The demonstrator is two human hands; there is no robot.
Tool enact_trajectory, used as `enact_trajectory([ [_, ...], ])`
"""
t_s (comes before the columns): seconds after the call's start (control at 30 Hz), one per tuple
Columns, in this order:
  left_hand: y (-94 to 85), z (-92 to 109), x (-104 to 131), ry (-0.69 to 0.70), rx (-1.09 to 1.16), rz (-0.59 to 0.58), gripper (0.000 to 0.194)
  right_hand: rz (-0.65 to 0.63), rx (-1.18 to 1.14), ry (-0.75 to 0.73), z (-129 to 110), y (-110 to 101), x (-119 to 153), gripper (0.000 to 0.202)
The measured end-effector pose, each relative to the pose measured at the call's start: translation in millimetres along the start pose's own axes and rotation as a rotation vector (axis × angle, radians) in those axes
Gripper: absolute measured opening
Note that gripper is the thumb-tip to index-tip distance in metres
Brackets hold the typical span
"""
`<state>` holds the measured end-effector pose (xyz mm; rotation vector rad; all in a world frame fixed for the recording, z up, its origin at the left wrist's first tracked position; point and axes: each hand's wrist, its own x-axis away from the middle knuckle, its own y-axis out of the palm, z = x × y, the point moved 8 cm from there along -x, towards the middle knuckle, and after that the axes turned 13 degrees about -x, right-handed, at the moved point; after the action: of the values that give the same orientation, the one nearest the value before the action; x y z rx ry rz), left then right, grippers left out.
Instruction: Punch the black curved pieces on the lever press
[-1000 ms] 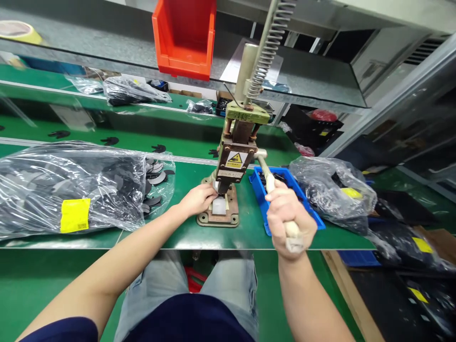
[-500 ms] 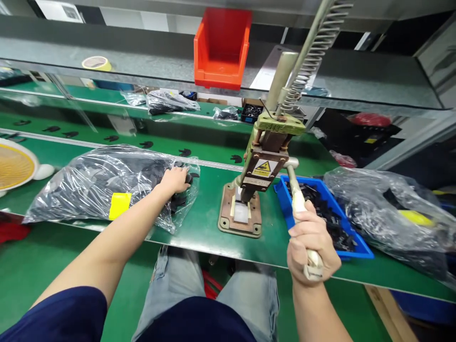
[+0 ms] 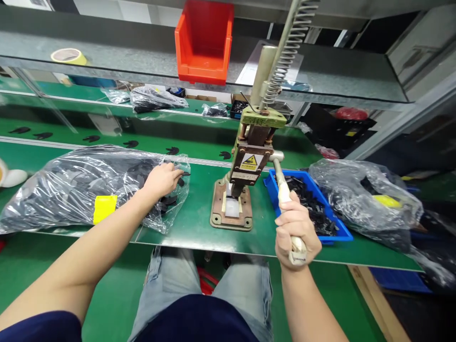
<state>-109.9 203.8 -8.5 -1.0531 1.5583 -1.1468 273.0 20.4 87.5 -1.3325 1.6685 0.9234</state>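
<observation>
My left hand is at the mouth of a clear plastic bag full of dark parts. Its fingers are pinched on a thin black plastic part, of which only an end shows. Wrapped round the taped lever handle of a hand press is my right hand. The lever points down toward me. Below the ram, a pale block sits on the press base, with no black part visible on it.
Right of the press stands a blue tray of small black parts, beside another plastic bag. Behind, several black parts lie in a row on a green strip. A red bin and tape roll rest on the shelf above.
My left hand has lifted slightly off the loose parts at the bag's mouth, and its fingers have closed on a black part. My right hand still grips the lever. The whole view has shifted.
</observation>
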Motion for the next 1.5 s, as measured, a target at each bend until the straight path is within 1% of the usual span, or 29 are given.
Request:
enact_trajectory([
  [0.03,-6.0,9.8,4.2,0.014,0.1,0.02,0.046,-0.003,0.004,0.009,-0.1,0.0,0.1,0.018],
  [0.07,-9.2,21.9,8.8,0.036,0.227,0.014,0.046,-0.008,0.007,0.017,-0.1,0.0,0.3,0.018],
  [0.1,-9.7,35.9,13.6,0.063,0.374,-0.019,0.045,-0.012,0.008,0.022,-0.1,-0.1,0.5,0.019],
  [0.2,-4.6,80.3,26.8,0.139,0.794,-0.145,0.049,-0.019,0.006,0.024,0.0,-1.1,1.4,0.019],
  [0.27,-1.0,103.0,30.6,0.161,0.964,-0.164,0.055,-0.023,0.012,0.024,0.4,-1.7,1.8,0.018],
  [0.3,1.6,111.1,30.2,0.152,1.022,-0.155,0.055,-0.029,0.014,0.025,0.7,-1.7,2.0,0.018],
  [0.4,14.6,128.7,22.0,0.076,1.169,-0.13,0.046,-0.045,0.013,0.025,1.2,-1.5,2.4,0.018],
  [0.47,24.4,138.0,13.9,0.018,1.278,-0.127,0.05,-0.043,0.009,0.027,1.6,-2.3,2.9,0.018],
  [0.53,34.5,145.5,6.4,-0.054,1.383,-0.16,0.058,-0.039,0.015,0.034,2.5,-3.1,3.9,0.018],
  [0.6,43.5,151.9,1.1,-0.137,1.46,-0.241,0.055,-0.036,0.027,0.041,3.8,-3.6,5.3,0.018],
  [0.67,48.6,158.6,-2.1,-0.193,1.495,-0.343,0.047,-0.034,0.038,0.036,4.3,-3.7,6.4,0.018],
  [0.8,50.0,170.4,-5.4,-0.245,1.48,-0.509,0.044,-0.023,0.041,0.03,4.6,-3.7,6.6,0.018],
  [0.87,48.8,175.7,-7.4,-0.24,1.46,-0.549,0.042,-0.023,0.044,0.032,4.2,-3.2,5.8,0.018],
  [1.03,50.5,181.7,-12.2,-0.258,1.34,-0.59,0.04,-0.028,0.009,0.019,2.2,-1.3,4.3,0.017],
  [1.17,50.5,185.7,-14.5,-0.248,1.214,-0.687,0.028,0.0,-0.033,-0.018,2.4,-2.0,4.7,0.016],
  [1.3,47.3,187.4,-17.1,-0.26,1.164,-0.801,0.02,-0.011,-0.039,-0.049,2.8,-1.6,4.4,0.015],
  [1.4,45.9,187.7,-15.4,-0.264,1.147,-0.814,0.019,-0.032,-0.044,-0.049,2.2,-1.2,3.2,0.015],
  [1.47,45.1,188.4,-11.1,-0.249,1.17,-0.761,0.023,-0.029,-0.04,-0.044,1.6,-1.9,2.3,0.015],
  [1.5,43.4,188.6,-9.2,-0.22,1.194,-0.705,0.025,-0.023,-0.037,-0.042,1.4,-2.5,1.9,0.015],
])
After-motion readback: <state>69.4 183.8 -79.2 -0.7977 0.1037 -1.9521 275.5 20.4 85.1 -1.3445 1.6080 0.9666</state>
